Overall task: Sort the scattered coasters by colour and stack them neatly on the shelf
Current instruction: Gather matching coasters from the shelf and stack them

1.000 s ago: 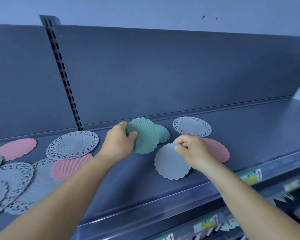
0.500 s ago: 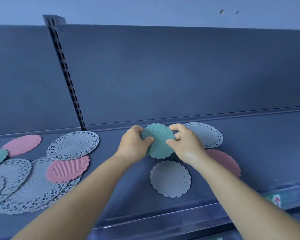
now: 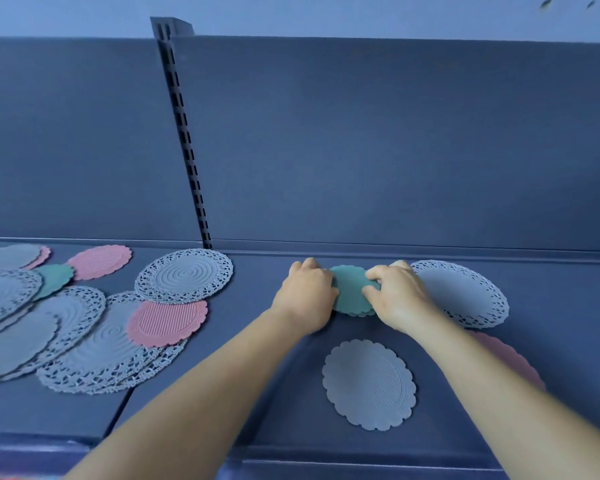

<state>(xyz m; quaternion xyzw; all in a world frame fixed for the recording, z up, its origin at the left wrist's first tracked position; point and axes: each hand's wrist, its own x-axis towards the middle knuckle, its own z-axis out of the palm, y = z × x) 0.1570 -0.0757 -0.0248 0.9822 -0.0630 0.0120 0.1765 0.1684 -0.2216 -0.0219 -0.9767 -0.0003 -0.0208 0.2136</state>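
Green stack (image 3: 352, 289) being squared up on the shelf (image 3: 257, 393); sorting barely begun.

Progress, as judged: only the green pile is gathered, near the back wall, right of the slotted upright (image 3: 187, 150). Still loose: a green coaster (image 3: 54, 280), pink ones (image 3: 167, 322), and a grey lace heap (image 3: 94, 351) overlapping at left; a grey coaster (image 3: 369, 382), a lace one (image 3: 465, 292), and a pink one (image 3: 506, 358) at right. Left hand (image 3: 305, 296) curls round the stack's left edge, right hand (image 3: 395, 296) round its right edge; fingers bent, thumbs pinching inward, stack between them and resting on the shelf. Whether the layers lie flush I cannot tell.
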